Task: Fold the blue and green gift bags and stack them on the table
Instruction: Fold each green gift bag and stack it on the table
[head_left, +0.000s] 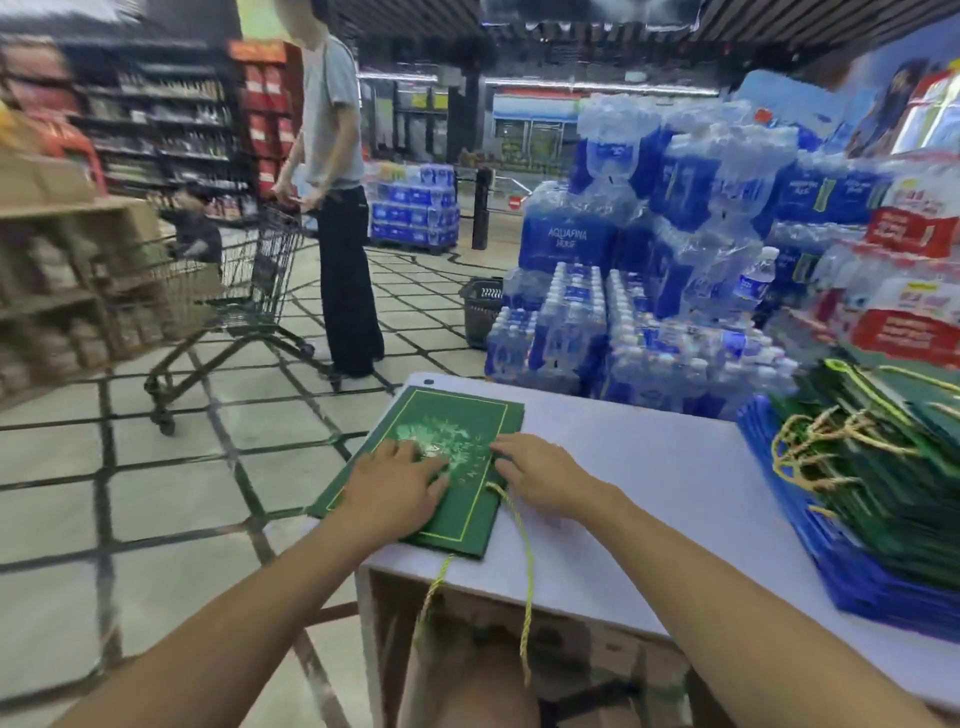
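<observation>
A flattened green gift bag with a gold border lies on the left end of the white table, partly overhanging its left edge. My left hand presses flat on the bag's lower middle. My right hand rests with spread fingers on the bag's right edge. The bag's yellow cord handle hangs over the table's front edge. At the right end of the table sits a pile of green gift bags on top of blue gift bags.
Stacked packs of bottled water stand behind the table. A person with a shopping cart stands on the tiled floor at the left, next to wooden shelves. A dark basket sits on the floor by the water.
</observation>
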